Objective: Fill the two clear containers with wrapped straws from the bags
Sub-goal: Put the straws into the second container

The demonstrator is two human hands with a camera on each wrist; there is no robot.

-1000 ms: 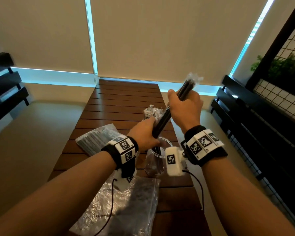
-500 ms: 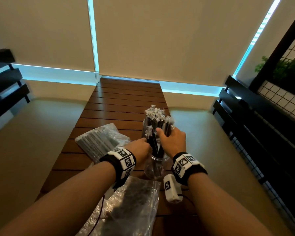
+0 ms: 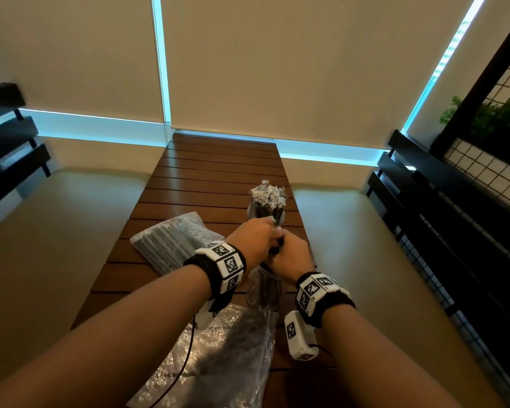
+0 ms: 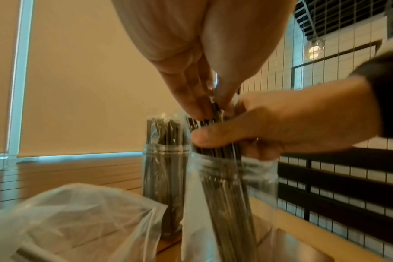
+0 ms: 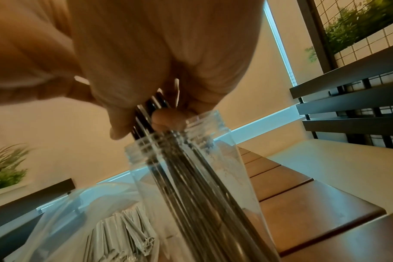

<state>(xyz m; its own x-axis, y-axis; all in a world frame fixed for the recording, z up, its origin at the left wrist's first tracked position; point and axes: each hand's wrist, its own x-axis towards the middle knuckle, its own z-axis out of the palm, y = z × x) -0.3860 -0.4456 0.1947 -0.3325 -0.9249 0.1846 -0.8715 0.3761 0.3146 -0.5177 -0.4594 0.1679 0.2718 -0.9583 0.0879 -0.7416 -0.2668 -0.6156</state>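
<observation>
Here, a bundle of dark wrapped straws (image 4: 222, 186) stands in the near clear container (image 4: 231, 195), its tops above the rim. The right hand (image 4: 287, 124) curls its fingers (image 4: 213, 140) around the bundle just above the rim, and the left hand (image 4: 191, 70) pinches the straw tops from above. Just beyond stands the far clear container (image 3: 266, 207), packed with straws. On the wooden slatted surface (image 3: 218, 172), one bag of straws (image 3: 171, 242) lies left and a crumpled bag (image 3: 218, 357) lies nearest.
</observation>
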